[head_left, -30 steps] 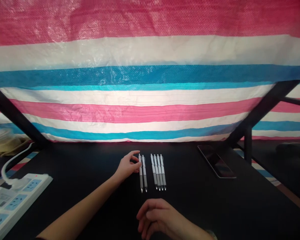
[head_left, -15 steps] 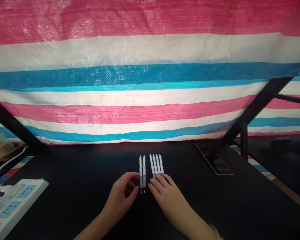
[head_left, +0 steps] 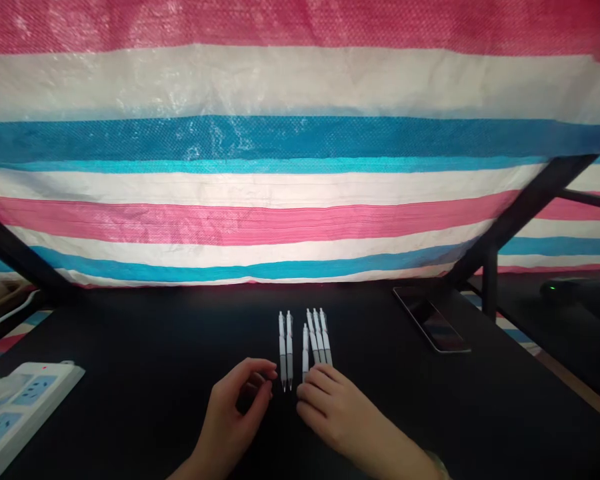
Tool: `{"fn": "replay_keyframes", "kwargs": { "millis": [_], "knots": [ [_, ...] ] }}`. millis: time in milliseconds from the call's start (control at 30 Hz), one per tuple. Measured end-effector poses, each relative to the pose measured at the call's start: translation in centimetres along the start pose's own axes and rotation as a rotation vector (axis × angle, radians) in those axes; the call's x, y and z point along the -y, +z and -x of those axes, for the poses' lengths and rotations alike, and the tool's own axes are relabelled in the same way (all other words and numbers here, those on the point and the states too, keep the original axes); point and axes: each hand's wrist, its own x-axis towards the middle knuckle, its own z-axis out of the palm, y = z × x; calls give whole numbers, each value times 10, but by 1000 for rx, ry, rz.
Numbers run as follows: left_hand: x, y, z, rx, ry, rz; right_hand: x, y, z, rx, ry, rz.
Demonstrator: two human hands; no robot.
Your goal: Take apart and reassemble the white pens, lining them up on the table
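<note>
Two white pens (head_left: 285,347) with grey grips lie side by side, tips toward me. My left hand (head_left: 237,410) rests just left of them, its fingers curved and apart, holding nothing. Right of the pair, a single white pen (head_left: 305,343) sits lower than its neighbours. My right hand (head_left: 337,407) is closed over the near end of that pen, and its tip is hidden under the fingers. Three more white pens (head_left: 319,333) lie close together beyond the same hand, slightly tilted, their lower ends partly covered by it.
On the black table (head_left: 180,333), a dark phone (head_left: 433,320) lies at the back right. A white power strip (head_left: 35,403) is at the left edge. A striped plastic sheet (head_left: 260,227) hangs behind, between black slanted posts (head_left: 520,217).
My right hand has drawn the leftmost pen of its group toward me, away from the other three. My left hand has moved slightly back and away from the two pens.
</note>
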Motion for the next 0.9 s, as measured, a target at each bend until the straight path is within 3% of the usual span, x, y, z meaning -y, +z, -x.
{"fn": "replay_keyframes", "kwargs": {
  "millis": [167,300,400,467,567,767,900],
  "knots": [
    [-3,-9,-5,-53,-163,166,2,-17,3,-279,191,-361],
    [-1,-11,-10,-83,-289,357,9,-16,10,-670,496,-632],
    [2,-8,-11,-47,-357,491,17,-16,10,-786,749,-812],
    [3,-6,-11,20,-398,583,24,-16,7,-785,879,-958],
    [1,-2,-11,85,-442,683,34,-14,3,-776,944,-1169],
    [-3,-7,-12,6,-415,792,44,1,3,-422,971,-1443],
    [-4,-10,-13,-18,-413,768,38,5,1,-265,996,-1569]
  ]
}}
